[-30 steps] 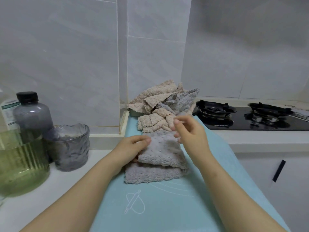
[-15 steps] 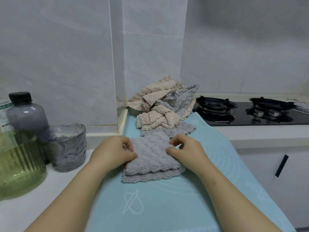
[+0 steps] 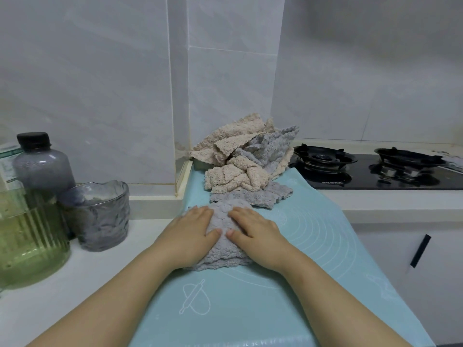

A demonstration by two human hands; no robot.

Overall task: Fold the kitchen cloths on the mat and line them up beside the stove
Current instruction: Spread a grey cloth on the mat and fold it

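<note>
A folded grey cloth point(image 3: 223, 249) lies on the light blue mat point(image 3: 313, 234). My left hand point(image 3: 191, 231) lies flat on its left half and my right hand point(image 3: 254, 230) lies flat on its right half, fingers straight, pressing it down. Behind it, another grey cloth point(image 3: 253, 197) lies spread on the mat. Farther back a heap of crumpled beige and grey cloths point(image 3: 243, 159) sits against the wall corner, next to the black stove point(image 3: 375, 171).
On the white counter to the left stand a grey textured cup point(image 3: 99, 216), a green ribbed glass container point(image 3: 27, 244) and a dark-capped bottle point(image 3: 41, 164). A raised ledge point(image 3: 155, 201) borders the mat's left. White cabinet front with black handle point(image 3: 419, 250) at right.
Both hands went from pinching and folding the grey cloth to lying flat on top of it. The cloth is now a smaller folded bundle.
</note>
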